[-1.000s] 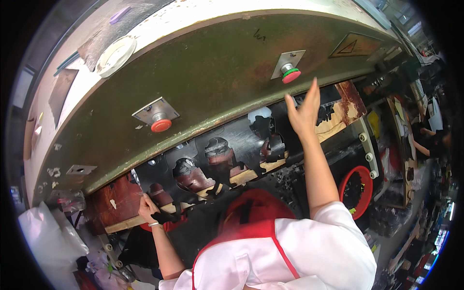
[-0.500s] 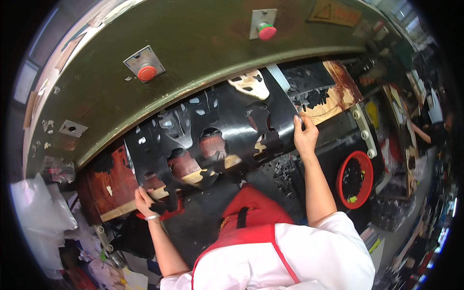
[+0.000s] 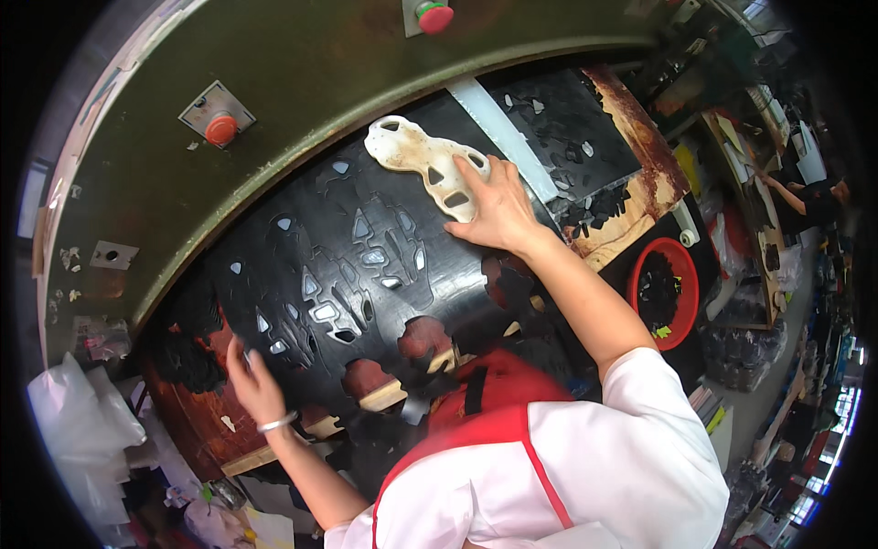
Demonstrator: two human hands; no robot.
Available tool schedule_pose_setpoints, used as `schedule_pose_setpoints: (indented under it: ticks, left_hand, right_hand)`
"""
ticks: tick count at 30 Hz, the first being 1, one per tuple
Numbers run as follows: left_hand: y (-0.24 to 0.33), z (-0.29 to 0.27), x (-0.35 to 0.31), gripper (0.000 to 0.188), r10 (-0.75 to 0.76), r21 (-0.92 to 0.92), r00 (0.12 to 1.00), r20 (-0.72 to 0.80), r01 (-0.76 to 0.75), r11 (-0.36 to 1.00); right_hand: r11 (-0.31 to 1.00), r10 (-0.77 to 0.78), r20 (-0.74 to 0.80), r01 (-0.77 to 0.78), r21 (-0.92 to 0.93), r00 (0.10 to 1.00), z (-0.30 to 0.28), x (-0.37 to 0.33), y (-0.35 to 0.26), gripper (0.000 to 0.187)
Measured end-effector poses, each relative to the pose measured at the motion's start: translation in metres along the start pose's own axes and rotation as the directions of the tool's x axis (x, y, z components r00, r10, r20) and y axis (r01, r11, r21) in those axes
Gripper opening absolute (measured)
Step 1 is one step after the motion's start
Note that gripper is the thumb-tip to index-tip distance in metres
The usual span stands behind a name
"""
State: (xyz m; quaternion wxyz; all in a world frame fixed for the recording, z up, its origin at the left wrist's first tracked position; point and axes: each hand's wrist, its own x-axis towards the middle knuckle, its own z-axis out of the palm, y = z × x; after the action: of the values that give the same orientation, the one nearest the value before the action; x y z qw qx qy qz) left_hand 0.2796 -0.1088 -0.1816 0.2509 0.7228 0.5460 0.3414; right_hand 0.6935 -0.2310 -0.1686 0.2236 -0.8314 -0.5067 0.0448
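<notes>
A black sheet [image 3: 448, 274] with cut-out shapes and small light openings lies across the work board. On its far part rests a white, curved cutting die [image 3: 416, 151] with several holes. My right hand [image 3: 494, 206] grips the near right end of this die, thumb at the near edge and fingers over the top. At the sheet's left edge, my left hand [image 3: 256, 384] is slightly blurred, its fingers stretched out and nothing visible in them. Dark reddish board [image 3: 206, 421] shows beside it and through the larger cut-outs along the sheet's near edge.
A green machine beam [image 3: 302, 91] with a red push button [image 3: 221, 129] spans the far side. Right of the sheet are a pale strip [image 3: 503, 137] and another black sheet [image 3: 585, 137]. A red basin [image 3: 690, 311] holds black scraps. Clear plastic bags [image 3: 82, 430] hang at left.
My right hand has left the sheet's right edge and taken hold of the die, which now sits nearer me. My left hand has let go of the sheet, which now lies farther onto the board.
</notes>
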Motion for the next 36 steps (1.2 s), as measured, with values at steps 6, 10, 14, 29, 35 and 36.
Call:
schedule_pose_setpoints:
  ticks: [6,10,14,29,35,36]
  left_hand:
    - [0.061,0.090,-0.020,0.045,0.065,0.472,0.929,0.364,-0.244,0.847]
    - [0.064,0.089,-0.055,0.046,0.084,0.594,0.936,0.341,-0.284,0.753]
    - [0.061,0.075,-0.076,0.047,0.121,0.567,0.918,0.379,-0.333,0.753]
    - [0.131,0.071,-0.068,0.031,0.273,0.500,0.852,0.447,-0.491,0.713]
    - [0.224,0.145,-0.111,0.027,0.635,-0.089,0.557,0.535,-0.711,0.698]
    - [0.232,0.150,-0.112,0.027,0.651,-0.107,0.525,0.548,-0.728,0.677]
  right_hand:
    - [0.914,0.080,0.069,-0.100,0.393,0.994,-0.029,-0.026,0.018,0.087]
    - [0.382,0.158,0.415,-0.443,0.811,0.896,-0.067,-0.036,0.060,0.084]
    - [0.183,0.367,0.248,-0.331,0.926,0.896,-0.084,-0.064,0.092,0.069]
    - [0.826,0.546,-0.356,-0.559,0.074,0.758,-0.100,-0.186,0.222,0.077]
    - [0.833,0.481,-0.403,-0.549,-0.066,0.778,-0.090,-0.194,0.214,0.071]
    - [0.874,0.406,-0.452,-0.483,-0.063,0.794,-0.090,-0.195,0.205,0.066]
